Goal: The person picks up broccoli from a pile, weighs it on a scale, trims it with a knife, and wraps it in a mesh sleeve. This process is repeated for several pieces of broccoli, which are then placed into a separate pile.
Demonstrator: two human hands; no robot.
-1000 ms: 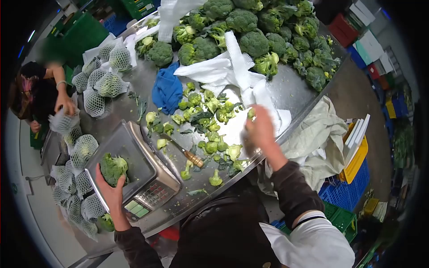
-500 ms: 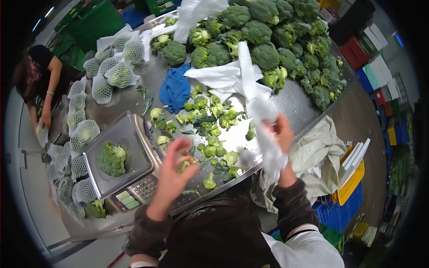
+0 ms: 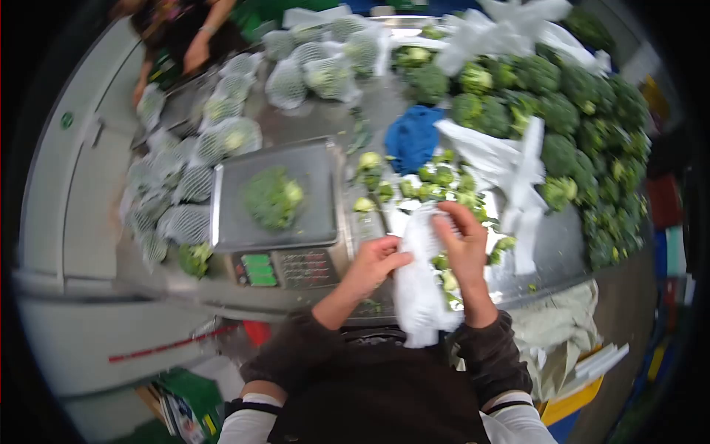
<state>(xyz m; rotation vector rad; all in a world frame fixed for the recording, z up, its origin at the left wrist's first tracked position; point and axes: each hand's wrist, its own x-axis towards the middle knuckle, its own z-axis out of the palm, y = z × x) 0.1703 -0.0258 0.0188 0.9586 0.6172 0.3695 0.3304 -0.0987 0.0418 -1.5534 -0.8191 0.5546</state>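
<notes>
A white foam net sleeve (image 3: 423, 285) hangs between my hands in front of my body. My right hand (image 3: 466, 240) is closed on its upper end, thumb and fingers pinching it. At the sleeve's left edge, my left hand (image 3: 372, 265) pinches with thumb and fingertips. To the left of my hands, a head of broccoli (image 3: 271, 198) lies on the metal pan (image 3: 314, 226) of a scale with a green display (image 3: 259, 270). Beyond my hands are small broccoli pieces (image 3: 444, 176) and a blue cloth (image 3: 414, 140); more white sleeves (image 3: 526, 248) lie on the right.
Broccoli heads (image 3: 558, 111) are piled at the back right of the metal table (image 3: 296, 129). Net-wrapped broccoli (image 3: 325, 78) lines the left and back. Another person's hand (image 3: 197, 53) is at the far left. A pale sack (image 3: 566, 318) hangs below the right edge.
My view has swung left. The sleeve has come down in front of me in my right hand, and my left hand, open and apart before, has closed at its edge.
</notes>
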